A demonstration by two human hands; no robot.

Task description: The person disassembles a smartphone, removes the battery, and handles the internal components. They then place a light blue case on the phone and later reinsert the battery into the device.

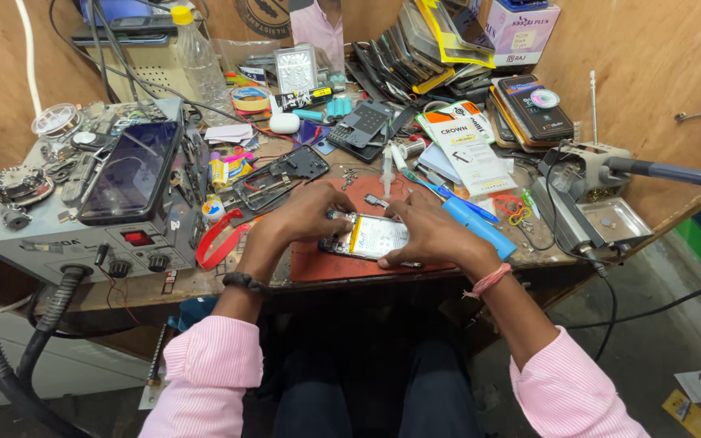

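Cluttered wooden desk point(204, 282): red mat point(318, 264) near centre carrying an opened phone point(371, 237), grey rework station point(83, 231) at left, plastic bottle point(198, 61) far left, stacked phones point(415, 49) far right.

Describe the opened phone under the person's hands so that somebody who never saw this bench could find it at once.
Start at the cluttered wooden workbench and find the reddish-brown mat at its front edge. The opened phone lies flat on that mat, between the left hand and right hand. Unlike the closed phones stacked at the back, it shows a pale battery with a yellow strip.
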